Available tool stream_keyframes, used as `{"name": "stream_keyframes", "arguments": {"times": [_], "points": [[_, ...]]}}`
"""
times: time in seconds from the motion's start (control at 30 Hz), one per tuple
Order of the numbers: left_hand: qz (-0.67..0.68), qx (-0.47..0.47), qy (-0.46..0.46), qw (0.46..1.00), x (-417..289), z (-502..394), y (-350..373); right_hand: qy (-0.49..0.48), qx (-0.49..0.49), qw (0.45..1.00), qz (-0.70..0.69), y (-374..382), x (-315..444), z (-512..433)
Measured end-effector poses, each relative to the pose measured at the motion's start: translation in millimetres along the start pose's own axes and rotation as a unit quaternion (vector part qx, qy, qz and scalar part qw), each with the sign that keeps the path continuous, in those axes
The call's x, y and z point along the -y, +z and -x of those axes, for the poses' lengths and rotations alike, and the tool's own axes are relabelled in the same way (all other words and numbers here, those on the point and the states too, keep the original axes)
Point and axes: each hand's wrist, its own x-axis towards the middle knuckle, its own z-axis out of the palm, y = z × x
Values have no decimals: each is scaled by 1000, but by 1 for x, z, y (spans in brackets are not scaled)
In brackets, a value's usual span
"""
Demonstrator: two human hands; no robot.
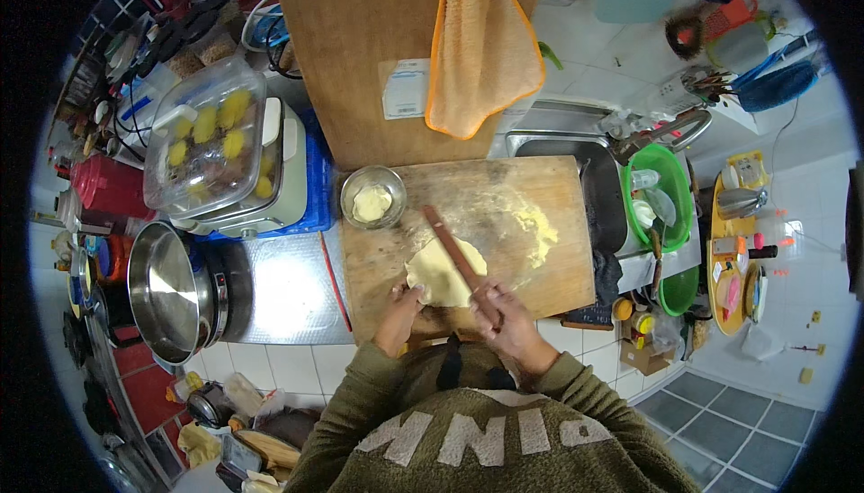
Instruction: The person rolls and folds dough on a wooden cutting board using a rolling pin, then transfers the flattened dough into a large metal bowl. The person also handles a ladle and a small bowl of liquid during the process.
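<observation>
A flattened round of pale yellow dough [432,270] lies near the front edge of a wooden board [472,179]. My left hand [402,310] pinches the dough's near left edge between thumb and fingers. In my right hand [505,321] is one end of a brown wooden rolling pin [451,250], which slants across the dough towards the upper left. At the board's back left corner stands a metal bowl [345,213] with a lump of dough [372,203] in it. Yellowish flour [536,229] is scattered over the board's right half.
On the left, an electric steamer [283,175] with a clear lid holds several yellow pieces. A steel pan [162,290] stands in front of it. A sink [601,202] and a green basin [682,223] are on the right. An orange towel [482,54] hangs over an upright board [351,47] behind.
</observation>
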Motion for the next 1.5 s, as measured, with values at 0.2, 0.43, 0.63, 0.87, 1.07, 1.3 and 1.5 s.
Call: {"name": "stream_keyframes", "arguments": {"times": [0.2,0.43,0.63,0.87,1.07,1.3,1.5], "points": [[-7,-127,-33,991,9,-17,-23,-346,-237,688,592,-111,46,8],[-317,-152,71,933,8,-21,-22,-240,-337,558,720,-179,38,10],[-295,-86,110,945,1,-29,-37,-258,-360,472,762,-164,45,-8],[-469,-94,114,871,-32,-23,7,-219,-387,528,724,-159,59,-41],[-718,9,313,622,-11,-9,75,-245,-358,613,660,-185,56,-49],[-793,101,339,495,41,-12,92,-209,-348,760,507,-183,52,-39],[-756,138,338,543,16,-17,85,-195,-374,626,656,-177,59,-35]]}}
